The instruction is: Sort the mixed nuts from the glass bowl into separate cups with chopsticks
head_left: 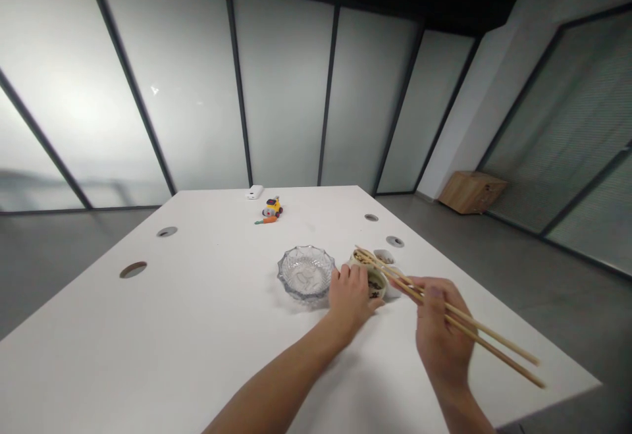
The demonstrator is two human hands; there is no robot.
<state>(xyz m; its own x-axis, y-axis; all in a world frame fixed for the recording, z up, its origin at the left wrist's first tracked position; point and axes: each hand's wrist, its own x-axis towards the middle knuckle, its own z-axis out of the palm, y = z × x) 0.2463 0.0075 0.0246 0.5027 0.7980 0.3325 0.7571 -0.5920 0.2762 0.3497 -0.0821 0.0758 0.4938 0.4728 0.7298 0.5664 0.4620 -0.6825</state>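
My right hand (442, 322) is closed around a pair of chopsticks (486, 332). Their tips reach left over a small bowl of pale bits (363, 258). In front of that stands a second small bowl (378, 284), with a green inside and dark contents. My left hand (349, 292) grips this nearer bowl, fingers at its left side and thumb along its front, hiding part of it. A small white dish (385, 257) with brownish pieces sits just behind, and a further white dish is partly covered by my right hand. Left of my left hand is a clear scalloped glass bowl (306, 274).
Farther back on the white table (197, 328) are a yellow toy vehicle (272, 207), a toy carrot (266, 220) and a white box-like object (255, 191). Several round holes pierce the tabletop. A wooden box (469, 191) rests on the floor at right.
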